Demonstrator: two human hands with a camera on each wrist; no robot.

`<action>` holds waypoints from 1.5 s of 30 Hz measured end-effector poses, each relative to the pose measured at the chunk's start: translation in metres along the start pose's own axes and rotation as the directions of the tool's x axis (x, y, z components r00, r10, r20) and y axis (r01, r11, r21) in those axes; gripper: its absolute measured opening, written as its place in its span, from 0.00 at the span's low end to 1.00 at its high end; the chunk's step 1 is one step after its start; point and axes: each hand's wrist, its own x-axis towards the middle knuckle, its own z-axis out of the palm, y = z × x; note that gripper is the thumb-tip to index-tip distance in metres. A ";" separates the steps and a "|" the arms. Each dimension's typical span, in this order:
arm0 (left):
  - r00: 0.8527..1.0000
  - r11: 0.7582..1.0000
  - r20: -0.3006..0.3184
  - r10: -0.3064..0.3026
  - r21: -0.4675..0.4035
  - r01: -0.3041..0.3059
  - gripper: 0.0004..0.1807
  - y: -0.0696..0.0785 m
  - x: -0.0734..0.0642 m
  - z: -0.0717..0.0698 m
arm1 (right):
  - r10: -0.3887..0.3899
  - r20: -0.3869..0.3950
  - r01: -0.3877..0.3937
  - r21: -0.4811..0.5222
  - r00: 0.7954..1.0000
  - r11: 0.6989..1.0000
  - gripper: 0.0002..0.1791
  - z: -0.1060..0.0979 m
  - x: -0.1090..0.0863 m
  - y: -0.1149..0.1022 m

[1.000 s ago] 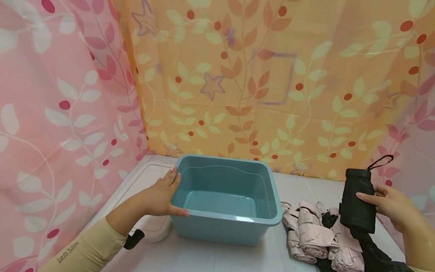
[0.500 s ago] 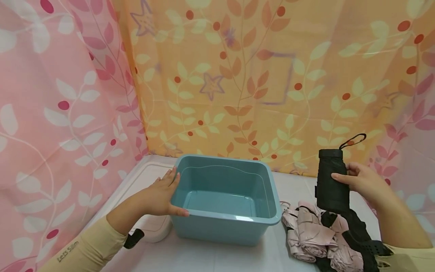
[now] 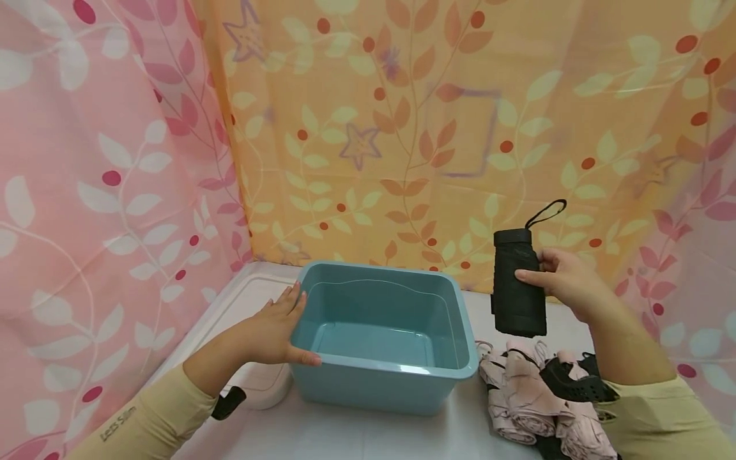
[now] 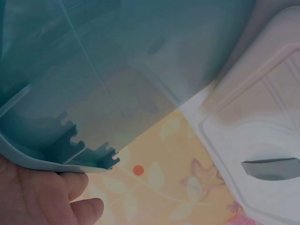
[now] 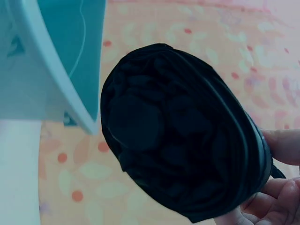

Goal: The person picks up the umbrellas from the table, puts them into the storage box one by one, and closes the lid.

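A black folded umbrella (image 3: 519, 284) with a wrist loop on top stands upright in the air, pinched between the thumb and fingers of my right hand (image 3: 569, 281). Its folded fabric end (image 5: 159, 126) faces the right wrist camera. My left hand (image 3: 273, 329) lies with spread fingers on the left rim of the blue plastic bin (image 3: 374, 390); the left wrist view has its fingers (image 4: 86, 213) just under that rim. Nothing lies on the visible floor of the bin. Several pale pink folded umbrellas (image 3: 531, 402) lie bundled to the right of it, below my right forearm.
A white lid (image 3: 253, 294) with a grey latch (image 4: 274, 168) lies left of the bin, partly behind my left arm. Patterned curtains (image 3: 402, 128) close off the back and sides of the white table (image 3: 345, 434).
My right hand has carried the black umbrella left and upward, from the right side of the pink umbrellas to near the bin's right side. My left hand stays on the rim.
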 end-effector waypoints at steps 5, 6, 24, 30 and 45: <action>1.000 1.000 0.008 -0.007 0.004 0.007 0.71 -0.001 0.000 0.002 | -0.001 0.039 0.001 0.002 0.999 1.000 0.26 0.021 0.009 -0.016; 1.000 1.000 0.007 -0.005 0.002 0.005 0.71 -0.001 0.000 0.002 | -0.003 0.041 0.003 0.003 0.999 1.000 0.26 0.025 0.012 -0.019; 1.000 0.999 -0.011 -0.022 0.025 0.022 0.72 -0.005 0.003 0.006 | 0.012 0.157 -0.018 0.039 0.987 0.999 0.17 0.104 0.070 -0.067; 1.000 1.000 -0.013 -0.007 0.009 0.007 0.72 -0.004 0.002 0.005 | 0.036 0.195 -0.037 -0.002 0.980 0.999 0.17 0.131 0.085 -0.079; 0.999 0.999 -0.005 -0.033 0.038 0.033 0.73 -0.001 0.004 0.001 | 0.036 0.296 -0.013 -0.080 0.955 0.997 0.13 0.188 0.119 -0.093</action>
